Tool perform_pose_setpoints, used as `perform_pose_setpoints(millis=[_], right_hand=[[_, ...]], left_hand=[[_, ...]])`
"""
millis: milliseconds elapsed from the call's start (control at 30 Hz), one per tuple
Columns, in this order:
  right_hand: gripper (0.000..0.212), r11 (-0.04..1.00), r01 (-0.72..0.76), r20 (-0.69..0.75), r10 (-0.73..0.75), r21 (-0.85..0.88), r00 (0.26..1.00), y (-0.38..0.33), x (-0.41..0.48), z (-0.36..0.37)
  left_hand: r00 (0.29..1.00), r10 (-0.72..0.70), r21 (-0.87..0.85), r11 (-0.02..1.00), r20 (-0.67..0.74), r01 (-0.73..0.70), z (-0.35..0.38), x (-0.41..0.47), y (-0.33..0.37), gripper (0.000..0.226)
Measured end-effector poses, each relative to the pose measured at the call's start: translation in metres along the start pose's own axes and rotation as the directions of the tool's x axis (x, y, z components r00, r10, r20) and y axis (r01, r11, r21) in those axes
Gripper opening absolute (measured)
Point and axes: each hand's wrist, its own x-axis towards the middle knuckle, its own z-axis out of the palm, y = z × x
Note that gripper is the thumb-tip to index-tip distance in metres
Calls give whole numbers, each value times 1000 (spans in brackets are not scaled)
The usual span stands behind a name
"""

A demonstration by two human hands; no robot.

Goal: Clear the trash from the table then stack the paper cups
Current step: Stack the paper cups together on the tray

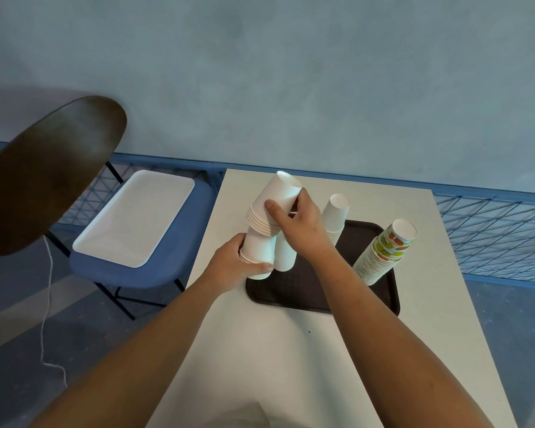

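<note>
Crowding held cups (258, 248), printed stack (383, 254), tray (291, 291)

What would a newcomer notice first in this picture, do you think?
The right hand grips a tilted white cup stack above the lower stack that the left hand holds, over the dark tray. A tall patterned cup stack stands at the tray's right edge; a white tray lies on the blue chair, left.

The right arm (368, 291) hides part of the dark tray (291, 296) and the base of one cup stack (335, 211).
</note>
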Motion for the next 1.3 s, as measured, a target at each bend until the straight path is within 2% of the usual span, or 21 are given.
perform_pose_setpoints(millis=[167, 267, 333, 467, 567, 767, 967, 1300], right_hand=[[63, 945, -130, -29, 145, 301, 989, 4, 10, -11], [54, 871, -153, -60, 203, 467, 977, 4, 13, -18], [47, 859, -148, -111, 230, 490, 967, 7, 16, -25], [55, 979, -98, -235, 140, 181, 962, 20, 19, -32], [52, 997, -78, -217, 81, 23, 973, 28, 17, -27], [45, 994, -41, -85, 32, -104, 996, 60, 16, -2], [60, 974, -57, 20, 63, -220, 998, 91, 12, 14], [75, 920, -167, 151, 232, -355, 961, 102, 10, 8]], left_hand=[[1000, -5, 8, 1000, 15, 5, 2, 1, 1, 73], [1000, -4, 18, 1000, 12, 4, 1, 2, 0, 74], [1000, -11, 23, 1000, 8, 10, 0, 4, -1, 74], [1000, -27, -1, 1000, -9, 27, -3, 5, -3, 71], [999, -30, -27, 999, -16, 30, -4, 6, -5, 70], [999, -36, -42, 998, -19, 36, -6, 6, -4, 70], [999, -41, -42, 998, -21, 40, -11, 7, 0, 69], [999, -41, -52, 998, -16, 40, -10, 7, 1, 75]])
